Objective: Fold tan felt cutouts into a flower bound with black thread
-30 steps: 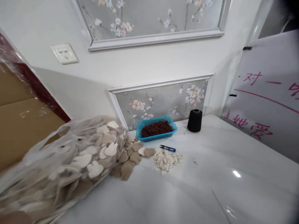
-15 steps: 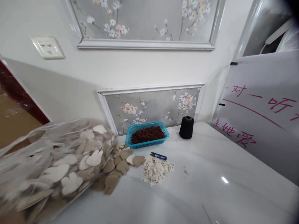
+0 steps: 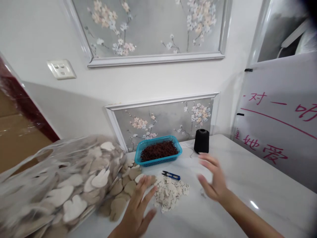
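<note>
My left hand [image 3: 139,207] hangs over the near side of the table, fingers spread and holding nothing. It is closest to the loose beige rabbit-head-shaped pieces [image 3: 130,187] and a heap of small white pieces [image 3: 169,194]. On the right, my right hand [image 3: 214,181] is blurred, its thumb apart from its fingers, with nothing in it. Just beyond its fingertips stands a black cone of thread [image 3: 201,141]. Blue-handled thread snips [image 3: 171,175] lie at the heap's far edge. Behind them sits a blue plastic basket [image 3: 139,159] full of dark reddish-brown thin strands [image 3: 159,150].
A large clear plastic bag [image 3: 32,165] stuffed with beige and white shaped pieces takes up the left side. The white table [image 3: 250,172] meets the wall behind. A whiteboard [image 3: 277,125] with red writing stands at right, a cardboard box [image 3: 17,132] at far left.
Both my hands have come into view from the lower edge, over the table. The view has tilted up a little, so the tabletop items appear lower. Those items keep their places.
</note>
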A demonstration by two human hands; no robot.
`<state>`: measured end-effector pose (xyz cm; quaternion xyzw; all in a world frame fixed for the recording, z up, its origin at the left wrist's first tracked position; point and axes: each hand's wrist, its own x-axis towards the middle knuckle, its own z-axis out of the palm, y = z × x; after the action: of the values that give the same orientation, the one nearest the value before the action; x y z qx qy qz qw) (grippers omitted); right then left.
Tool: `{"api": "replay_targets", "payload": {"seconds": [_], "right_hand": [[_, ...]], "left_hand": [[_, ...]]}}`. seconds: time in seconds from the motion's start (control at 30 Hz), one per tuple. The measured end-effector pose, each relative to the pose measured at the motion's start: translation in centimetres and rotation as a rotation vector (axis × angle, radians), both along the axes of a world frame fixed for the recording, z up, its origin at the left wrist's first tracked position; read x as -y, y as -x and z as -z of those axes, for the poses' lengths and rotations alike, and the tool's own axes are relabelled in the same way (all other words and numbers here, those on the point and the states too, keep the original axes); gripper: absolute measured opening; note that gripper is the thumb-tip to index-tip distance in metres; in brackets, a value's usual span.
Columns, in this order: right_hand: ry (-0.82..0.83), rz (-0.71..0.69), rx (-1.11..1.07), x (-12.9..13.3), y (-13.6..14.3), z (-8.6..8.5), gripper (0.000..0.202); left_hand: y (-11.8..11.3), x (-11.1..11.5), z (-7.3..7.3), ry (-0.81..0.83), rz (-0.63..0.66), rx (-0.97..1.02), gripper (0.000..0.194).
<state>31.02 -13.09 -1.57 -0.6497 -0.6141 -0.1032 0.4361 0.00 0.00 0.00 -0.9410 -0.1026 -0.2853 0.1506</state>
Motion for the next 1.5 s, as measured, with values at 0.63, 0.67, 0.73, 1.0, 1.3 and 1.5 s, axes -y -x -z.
{"api": "replay_targets", "payload": {"seconds": [0.63,0.67,0.73,1.0,1.3,1.5], "right_hand": [[0.793,-0.096,-0.211,-6.3,-4.9,1.9,0.016],[0.808,-0.149,-0.232,-5.9,-5.1,1.2,0.016],[0.797,-0.183,-0.267,-5.0,-4.9,-0.4,0.019],[0.543,-0.536,-0.463,1.5,3.8,-2.3,0.048],[0.566,-0.603,0.006,4.9,6.6,2.0,0.017],[0.433,-0.598,0.057,5.4,5.7,1.5,0.018]], "left_hand": [[-0.9,-5.1,3.5,0.334,-0.539,0.055,0.033],[-0.9,-5.1,3.2,0.355,-0.526,0.097,0.032],[-0.7,-4.7,2.6,0.344,-0.483,0.196,0.029],[-2.6,4.4,1.9,-0.138,0.102,0.094,0.013],[-5.0,8.6,4.2,0.139,0.341,-0.154,0.013],[-4.1,6.7,3.5,0.415,0.496,-0.252,0.015]]}}
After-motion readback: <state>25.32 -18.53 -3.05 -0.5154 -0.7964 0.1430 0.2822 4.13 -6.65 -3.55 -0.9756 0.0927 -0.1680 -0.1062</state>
